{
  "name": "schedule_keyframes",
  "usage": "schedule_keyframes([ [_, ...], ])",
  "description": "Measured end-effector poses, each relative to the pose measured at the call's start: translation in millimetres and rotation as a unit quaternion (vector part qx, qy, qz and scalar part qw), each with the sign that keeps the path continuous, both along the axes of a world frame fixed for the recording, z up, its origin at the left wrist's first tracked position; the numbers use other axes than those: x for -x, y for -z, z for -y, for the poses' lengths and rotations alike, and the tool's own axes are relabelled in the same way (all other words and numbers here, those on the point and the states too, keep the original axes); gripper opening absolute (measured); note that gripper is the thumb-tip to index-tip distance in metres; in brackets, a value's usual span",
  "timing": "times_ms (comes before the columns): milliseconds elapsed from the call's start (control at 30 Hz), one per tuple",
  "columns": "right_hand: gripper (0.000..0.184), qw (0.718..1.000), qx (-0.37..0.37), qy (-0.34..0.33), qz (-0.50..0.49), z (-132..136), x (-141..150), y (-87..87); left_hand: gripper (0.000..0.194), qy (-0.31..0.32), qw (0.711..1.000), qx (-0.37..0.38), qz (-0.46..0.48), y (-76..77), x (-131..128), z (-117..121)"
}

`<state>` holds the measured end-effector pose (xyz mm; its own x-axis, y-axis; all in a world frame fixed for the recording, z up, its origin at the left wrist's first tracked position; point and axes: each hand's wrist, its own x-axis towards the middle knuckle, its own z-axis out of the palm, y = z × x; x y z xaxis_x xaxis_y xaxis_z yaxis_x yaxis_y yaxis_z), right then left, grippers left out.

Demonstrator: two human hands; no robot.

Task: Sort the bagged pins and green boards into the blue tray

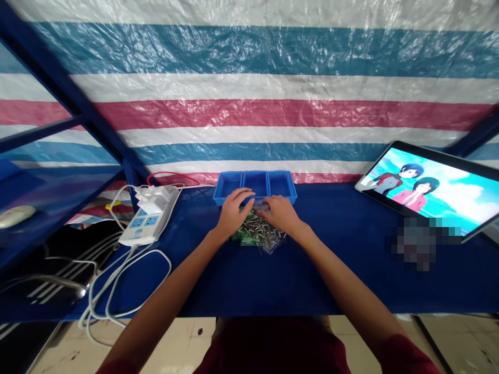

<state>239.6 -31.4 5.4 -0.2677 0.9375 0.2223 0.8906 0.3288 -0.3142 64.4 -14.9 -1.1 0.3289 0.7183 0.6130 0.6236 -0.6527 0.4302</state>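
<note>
A heap of small metal screws or pins [255, 224] lies on the blue table, mixed with clear plastic bags [268, 243] and some green pieces or packaging [249, 240] too small to make out. Over the left side of the heap is my left hand [233, 212], its fingers stretched forward and thumb apart. My right hand [284, 214] rests at the heap's right edge, fingers bent and thumb apart from the forefinger; nothing shows between them. Just beyond both hands stands a blue three-compartment tray [255, 183], its front edge partly hidden by my fingers.
To the left a white power strip [150, 221] with plugged-in chargers [154, 200] lies among looped white cables [113, 291]. A tablet [432, 187] playing a cartoon leans at the right. Behind the table [331, 249] hangs a striped plastic sheet [273, 114].
</note>
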Motion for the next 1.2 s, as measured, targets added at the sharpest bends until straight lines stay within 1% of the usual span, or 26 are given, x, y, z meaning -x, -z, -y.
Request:
schedule_keyframes([
  [100, 0.025, 0.999, 0.036, 0.001, -0.004, 1, 4, 3.5, 0.025, -0.010, 1.000, -0.004, -0.003, 0.7, -4, -1],
  [200, 0.022, 0.999, 0.048, -0.004, -0.003, 3, 6, 6.0, 0.024, -0.013, 1.000, -0.001, -0.014, -1.3, -3, -1],
  [333, 0.016, 0.998, 0.052, -0.011, 0.020, 2, 9, 2.3, 0.023, -0.016, 1.000, 0.005, -0.009, -6.4, -2, -5],
  [467, 0.010, 0.997, 0.059, -0.019, 0.040, 0, 12, -1.0, 0.023, -0.017, 1.000, 0.002, -0.003, -5.0, -3, -8],
  [600, 0.012, 0.997, 0.062, -0.021, 0.045, 0, 13, 0.3, 0.024, -0.032, 0.999, -0.012, 0.005, 1.9, -1, -5],
  [800, 0.015, 0.997, 0.040, -0.032, 0.059, 2, 14, 3.6, 0.026, -0.042, 0.998, -0.036, -0.011, 10.5, 6, 0],
  [1000, 0.019, 0.996, 0.033, -0.049, 0.071, 1, 14, 2.8, 0.026, -0.048, 0.996, -0.065, -0.026, 15.2, 9, -1],
  [1200, 0.020, 0.994, 0.027, -0.058, 0.086, 1, 13, 0.6, 0.025, -0.063, 0.994, -0.085, -0.009, 16.4, 11, 0],
])
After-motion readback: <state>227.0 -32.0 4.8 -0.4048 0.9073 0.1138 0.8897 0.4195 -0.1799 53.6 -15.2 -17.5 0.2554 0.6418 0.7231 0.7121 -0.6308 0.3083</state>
